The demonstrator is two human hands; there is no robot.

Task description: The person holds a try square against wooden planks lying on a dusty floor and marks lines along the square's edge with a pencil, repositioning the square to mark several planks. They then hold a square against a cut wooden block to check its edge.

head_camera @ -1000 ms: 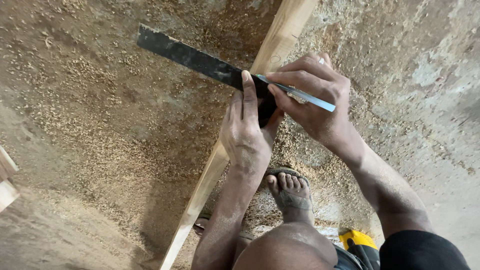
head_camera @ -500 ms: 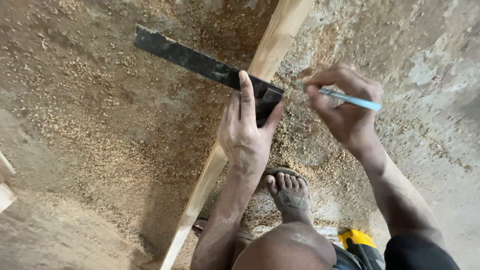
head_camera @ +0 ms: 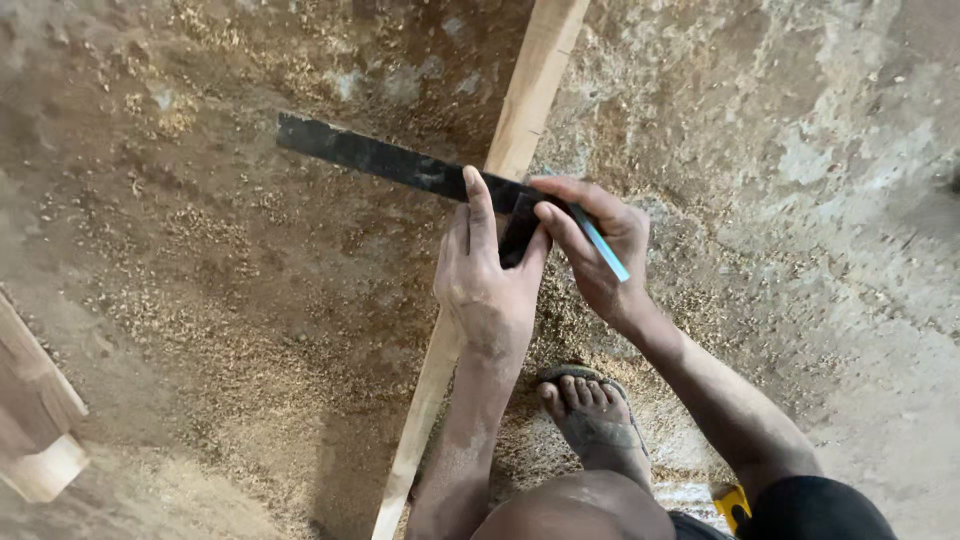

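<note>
Crouching over the floor, the person keeps one sandalled foot [head_camera: 590, 420] just beside the long wooden strip [head_camera: 530, 110], which I take as the landmark here. A small yellow object [head_camera: 733, 503] shows near the foot, on the right side of the strip. Farther up, the left hand [head_camera: 487, 275] lies flat and spread on the strip, fingers extended, and presses down the dark square ruler [head_camera: 380, 158]; it grips nothing, it only pins. The ruler crosses the strip and its long blade reaches out to the left of it, over the sawdust on the floor [head_camera: 200, 300]. The right hand [head_camera: 595, 250] is closed around a light blue pencil [head_camera: 603, 245], with the tip touching the strip at the ruler's edge.

I judge the step to be marking a line across the strip. The next move needs the ruler held steady while the tip runs along its edge.

Half a second ago the right hand was lifted off to the right of the strip; now it is back at the ruler. At the far left, wood pieces [head_camera: 35, 420] lie well apart from the strip.
</note>
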